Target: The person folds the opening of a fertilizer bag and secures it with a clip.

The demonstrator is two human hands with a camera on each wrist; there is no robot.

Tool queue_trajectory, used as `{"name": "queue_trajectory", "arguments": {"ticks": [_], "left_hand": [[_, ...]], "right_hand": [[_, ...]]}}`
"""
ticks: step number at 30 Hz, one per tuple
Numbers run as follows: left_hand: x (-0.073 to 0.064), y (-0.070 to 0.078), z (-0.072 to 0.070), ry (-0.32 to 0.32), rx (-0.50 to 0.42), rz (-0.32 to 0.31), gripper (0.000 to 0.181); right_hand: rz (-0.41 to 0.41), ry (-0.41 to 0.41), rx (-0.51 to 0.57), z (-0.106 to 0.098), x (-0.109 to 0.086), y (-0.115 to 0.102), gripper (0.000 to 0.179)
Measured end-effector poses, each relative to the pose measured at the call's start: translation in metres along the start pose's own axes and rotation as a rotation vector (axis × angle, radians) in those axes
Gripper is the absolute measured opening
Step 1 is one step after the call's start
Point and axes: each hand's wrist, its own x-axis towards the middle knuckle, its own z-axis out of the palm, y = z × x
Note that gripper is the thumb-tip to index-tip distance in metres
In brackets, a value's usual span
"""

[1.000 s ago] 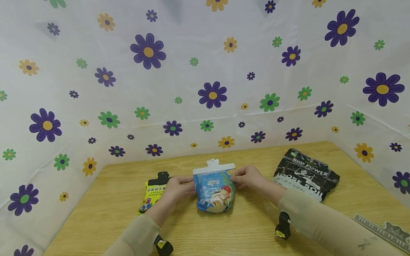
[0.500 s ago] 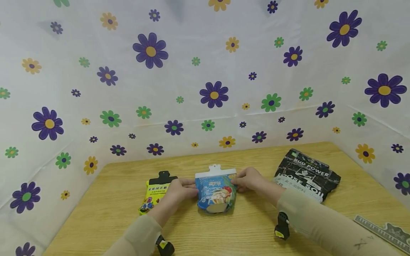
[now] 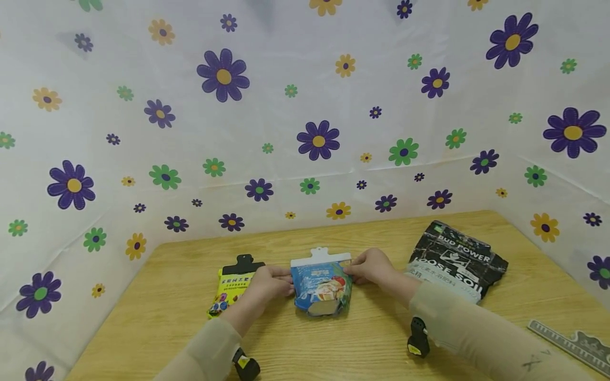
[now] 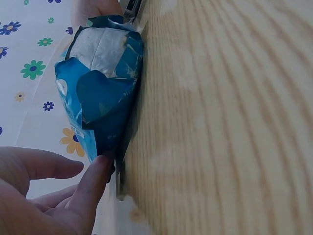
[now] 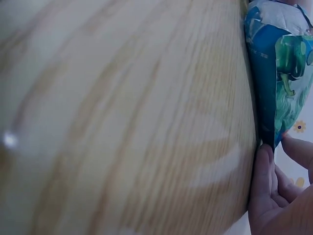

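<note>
A blue food bag (image 3: 320,288) with pictures on its front lies on the table, its near end folded to a pale base. Across its far edge runs a white sealing clip (image 3: 320,259). My right hand (image 3: 374,265) pinches the bag's right side just below the clip, thumb on top. At the left side, my left hand (image 3: 269,283) touches the bag with its fingers, while the left thumb (image 4: 56,165) stands apart from it in the left wrist view. The right wrist view shows the right fingers (image 5: 263,169) low against the table under the bag's edge.
Left of the blue bag lies a yellow bag (image 3: 232,288) with a black clip (image 3: 243,264), partly behind my left hand. A black soil bag (image 3: 455,262) lies at the right. A grey clip strip (image 3: 572,346) rests near the right edge of the wooden table (image 3: 305,349).
Over the first half second the blue bag and its white clip came down lower onto the table, both hands following. Since then the bag and hands have hardly moved.
</note>
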Motion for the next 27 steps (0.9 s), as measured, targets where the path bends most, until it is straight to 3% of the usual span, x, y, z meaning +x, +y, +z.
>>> {"name": "queue_trajectory", "arguments": {"ticks": [17,27], "left_hand": [[-0.0009,0.0037,-0.0054,-0.037,-0.047,-0.059,0.032],[-0.0042,0.0044,-0.0065,-0.05,-0.045,-0.035,0.029]], "right_hand": [[-0.026,0.0,-0.052,-0.0004,0.0016,0.0024,0.022],[-0.012,-0.023,-0.06,-0.0059,-0.0042,-0.0037,0.025]]}}
